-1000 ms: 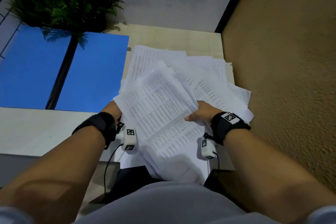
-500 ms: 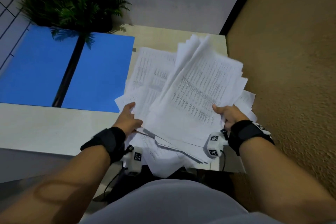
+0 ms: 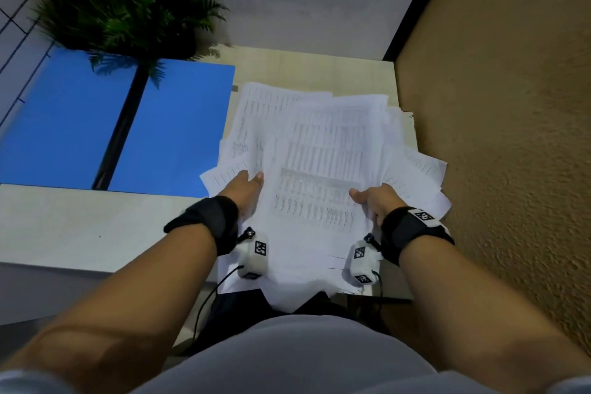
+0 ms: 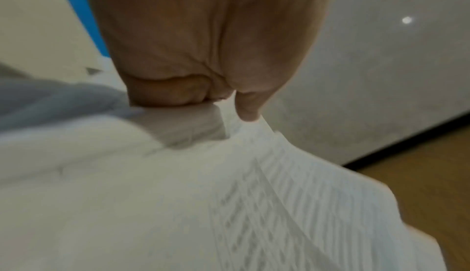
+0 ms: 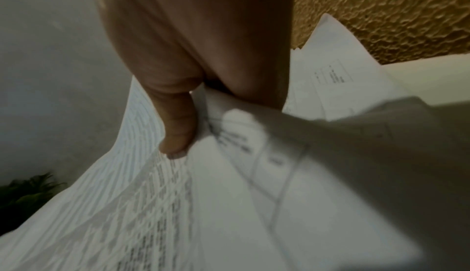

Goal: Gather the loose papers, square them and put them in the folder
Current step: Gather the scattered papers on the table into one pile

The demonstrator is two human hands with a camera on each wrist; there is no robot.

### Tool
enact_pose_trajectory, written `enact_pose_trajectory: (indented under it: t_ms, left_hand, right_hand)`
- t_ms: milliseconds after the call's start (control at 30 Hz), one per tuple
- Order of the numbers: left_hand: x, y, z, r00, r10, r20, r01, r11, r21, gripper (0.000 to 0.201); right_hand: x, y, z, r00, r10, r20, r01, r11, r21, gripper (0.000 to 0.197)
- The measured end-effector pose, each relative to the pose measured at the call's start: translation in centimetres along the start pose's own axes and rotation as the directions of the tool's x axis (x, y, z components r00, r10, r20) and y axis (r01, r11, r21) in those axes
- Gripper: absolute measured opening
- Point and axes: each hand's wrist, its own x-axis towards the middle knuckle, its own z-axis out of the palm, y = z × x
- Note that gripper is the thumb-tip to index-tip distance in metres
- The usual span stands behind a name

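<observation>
A bundle of printed white papers [image 3: 319, 163] lies tilted over a spread of loose sheets [image 3: 425, 166] at the right end of the table [image 3: 80, 227]. My left hand [image 3: 248, 184] grips the bundle's left edge; in the left wrist view its fingers [image 4: 172, 92] are curled against the papers [image 4: 279, 195]. At the bundle's right edge my right hand [image 3: 371, 198] holds on, thumb [image 5: 178, 130] on top of the papers [image 5: 127, 205] and the fingers hidden beneath. The open blue folder [image 3: 179, 125] lies flat to the left of the papers.
A green potted plant [image 3: 121, 9] stands behind the folder and overhangs its far edge. A rough brown wall [image 3: 511, 137] runs close along the right side of the table. Some sheets overhang the table's near edge above my lap.
The bundle, raised and tilted up half a second ago, has come down onto the pile. My left hand moved from the loose sheets to the bundle's left edge.
</observation>
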Motion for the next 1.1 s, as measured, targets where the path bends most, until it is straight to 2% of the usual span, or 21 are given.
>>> enact_pose_trajectory:
  t_ms: [67, 100, 200, 267, 333, 367, 433, 467, 533, 600, 667, 700, 733, 800, 833, 867, 900, 1000, 1067, 1100]
  left_hand:
    - [0.1, 0.2, 1.2, 0.999, -0.004, -0.035, 0.007, 0.995, 0.101, 0.066]
    - [0.1, 0.2, 1.8, 0.999, 0.007, -0.048, 0.0, 0.988, 0.157, 0.066]
    - [-0.1, -0.5, 2.7, 0.998, 0.053, 0.023, -0.055, 0.991, 0.124, 0.077]
    - [0.1, -1.5, 2.8, 0.99, 0.116, 0.085, -0.126, 0.984, 0.125, 0.073]
    - [0.9, -2.2, 2.6, 0.992, 0.12, 0.024, -0.122, 0.984, 0.126, 0.07]
    - [0.9, -2.1, 2.4, 0.993, 0.114, -0.015, -0.112, 0.99, 0.09, 0.064]
    - [0.9, -1.9, 1.5, 0.99, 0.103, -0.1, -0.096, 0.993, 0.073, 0.056]
    - [0.9, -1.9, 0.8, 0.986, 0.089, -0.138, -0.079, 0.994, 0.081, 0.055]
    - [1.1, -2.4, -0.5, 0.982, 0.059, -0.182, -0.034, 0.99, 0.135, 0.055]
    - [1.6, -3.4, -1.4, 0.986, 0.025, -0.164, -0.007, 0.994, 0.109, 0.054]
    - [1.9, -4.3, -1.6, 0.992, -0.006, -0.123, 0.012, 0.999, 0.044, 0.053]
    - [1.9, -4.5, -1.5, 0.994, -0.007, -0.107, 0.01, 1.0, 0.028, 0.053]
    - [2.0, -4.7, -1.5, 0.995, -0.005, -0.096, 0.006, 1.0, 0.014, 0.054]
    - [1.9, -4.8, -1.5, 0.998, -0.001, -0.063, 0.001, 1.0, -0.001, 0.058]
    - [1.9, -4.8, -1.6, 0.999, 0.001, -0.042, -0.002, 1.0, -0.013, 0.061]
    - [2.0, -5.0, -1.6, 1.0, -0.003, -0.028, 0.002, 0.999, -0.041, 0.063]
    - [1.9, -5.1, -1.6, 1.0, -0.006, -0.014, 0.005, 0.998, -0.069, 0.064]
    - [1.7, -5.3, -1.4, 1.0, 0.002, -0.004, -0.003, 0.994, -0.108, 0.062]
    - [1.7, -5.4, -1.4, 1.0, 0.009, -0.004, -0.009, 0.995, -0.102, 0.065]
    - [1.7, -5.5, -1.4, 1.0, 0.015, -0.01, -0.016, 0.996, -0.091, 0.067]
  right_hand:
    - [-0.1, 0.0, 0.9, 0.999, -0.034, 0.006, 0.034, 0.999, -0.037, 0.07]
    - [-0.3, 0.0, 1.2, 0.999, -0.051, 0.009, 0.051, 0.997, -0.06, 0.075]
    - [0.0, 0.3, 2.3, 0.996, -0.081, 0.037, 0.082, 0.996, -0.045, 0.072]
    - [-0.1, 0.6, 2.8, 0.993, -0.091, 0.072, 0.093, 0.995, -0.02, 0.078]
    - [-0.3, 0.9, 3.1, 0.991, -0.111, 0.073, 0.11, 0.994, 0.009, 0.083]
    - [-0.7, 1.0, 3.1, 0.992, -0.114, 0.049, 0.11, 0.991, 0.079, 0.082]
    - [-0.8, 1.5, 2.5, 0.984, -0.101, -0.148, 0.133, 0.965, 0.227, 0.078]
    - [-0.8, 1.9, 1.7, 0.952, -0.07, -0.298, 0.143, 0.962, 0.231, 0.076]
    - [-1.2, 2.8, -0.3, 0.835, 0.035, -0.55, 0.012, 0.997, 0.082, 0.078]
    - [-1.8, 4.4, -1.9, 0.766, 0.185, -0.616, -0.168, 0.982, 0.086, 0.09]
    - [-2.1, 6.3, -2.2, 0.774, 0.287, -0.564, -0.236, 0.958, 0.164, 0.105]
    - [-1.7, 7.1, -2.0, 0.796, 0.29, -0.532, -0.187, 0.953, 0.239, 0.106]
    - [-1.0, 7.9, -1.8, 0.811, 0.254, -0.527, -0.099, 0.948, 0.303, 0.096]
    - [-0.3, 7.9, -1.2, 0.806, 0.149, -0.572, 0.1, 0.919, 0.38, 0.055]
    - [-0.4, 7.4, -0.8, 0.805, 0.116, -0.581, 0.169, 0.896, 0.412, 0.042]
    - [-0.7, 6.8, -0.7, 0.816, 0.068, -0.573, 0.235, 0.868, 0.438, 0.038]
    - [-1.1, 6.4, -0.6, 0.846, 0.046, -0.531, 0.245, 0.851, 0.465, 0.037]
    - [-0.8, 6.8, -0.9, 0.899, 0.087, -0.43, 0.172, 0.832, 0.528, 0.05]
    - [-1.0, 7.0, -1.6, 0.898, 0.077, -0.433, 0.193, 0.816, 0.545, 0.035]
    - [-1.0, 7.0, -1.9, 0.88, 0.055, -0.473, 0.219, 0.835, 0.505, 0.025]
